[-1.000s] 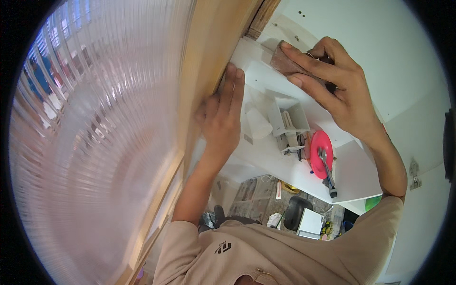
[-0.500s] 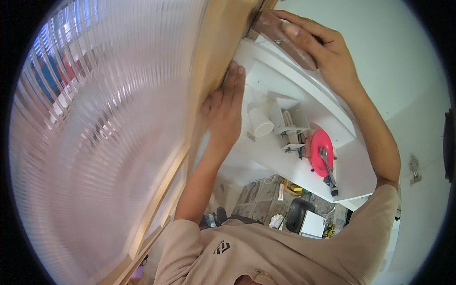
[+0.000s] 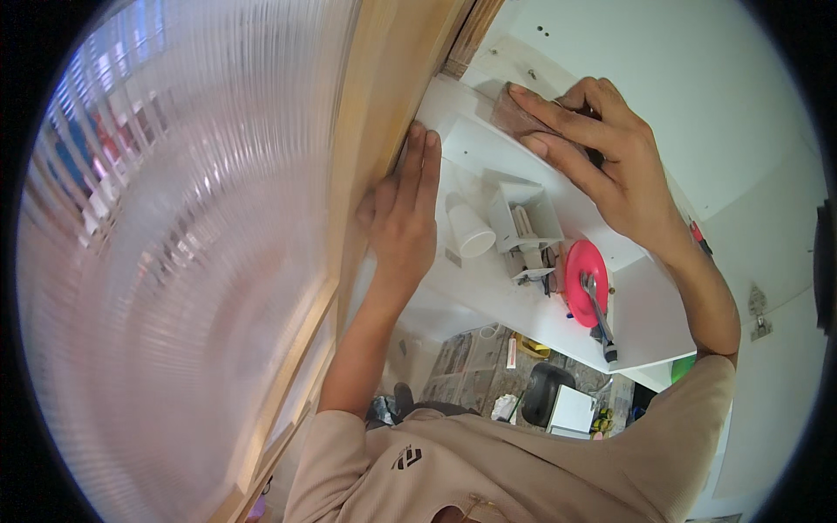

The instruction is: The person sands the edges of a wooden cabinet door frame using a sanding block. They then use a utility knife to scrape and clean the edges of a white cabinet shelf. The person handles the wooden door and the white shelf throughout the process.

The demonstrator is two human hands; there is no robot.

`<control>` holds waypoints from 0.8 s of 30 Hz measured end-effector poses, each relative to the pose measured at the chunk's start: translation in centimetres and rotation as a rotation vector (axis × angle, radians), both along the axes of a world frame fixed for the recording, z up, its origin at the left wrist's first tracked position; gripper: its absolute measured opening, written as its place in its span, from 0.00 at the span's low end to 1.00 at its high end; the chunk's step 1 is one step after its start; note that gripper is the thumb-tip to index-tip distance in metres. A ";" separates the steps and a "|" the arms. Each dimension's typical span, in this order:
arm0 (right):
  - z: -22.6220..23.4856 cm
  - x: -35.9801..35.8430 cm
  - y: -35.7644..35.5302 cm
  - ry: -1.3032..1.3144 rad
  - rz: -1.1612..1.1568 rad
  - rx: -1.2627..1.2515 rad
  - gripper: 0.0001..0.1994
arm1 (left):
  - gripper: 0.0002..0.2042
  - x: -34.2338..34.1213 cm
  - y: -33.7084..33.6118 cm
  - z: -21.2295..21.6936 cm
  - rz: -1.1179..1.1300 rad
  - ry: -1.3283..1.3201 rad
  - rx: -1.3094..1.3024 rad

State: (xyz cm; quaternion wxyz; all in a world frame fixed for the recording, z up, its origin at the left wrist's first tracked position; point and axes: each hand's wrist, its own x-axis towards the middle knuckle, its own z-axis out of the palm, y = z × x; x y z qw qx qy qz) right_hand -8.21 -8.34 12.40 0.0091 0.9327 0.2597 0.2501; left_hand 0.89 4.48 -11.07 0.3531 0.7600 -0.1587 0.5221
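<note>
Sanding step, by the look of it: right hand [image 3: 602, 166] presses a brown sanding block [image 3: 516, 113] flat on the white shelf [image 3: 471, 148], upper centre of frame, fingers spread over it, clamping it. Left hand [image 3: 403, 218] lies flat, fingers together, against the wooden frame [image 3: 392, 87], holding nothing. Next stroke needs steady downward pressure. Block looks small, reddish-brown, rectangular, half hidden by fingers

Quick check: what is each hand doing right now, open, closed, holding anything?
Left hand: open, flat against the wooden frame, holding nothing.
Right hand: fingers pressing a brown sanding block onto the white panel.
</note>
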 end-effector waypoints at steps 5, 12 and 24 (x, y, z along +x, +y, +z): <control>0.4 1.2 0.5 0.077 0.017 0.006 0.21 | 0.37 -0.4 -0.1 0.2 -0.027 0.020 0.000; -0.2 5.1 1.8 -0.089 0.149 -0.101 0.19 | 0.37 0.6 -0.1 0.0 0.006 -0.021 0.028; 2.3 -0.1 -2.0 0.101 -0.023 0.219 0.19 | 0.38 -0.7 0.2 0.7 0.004 0.064 0.104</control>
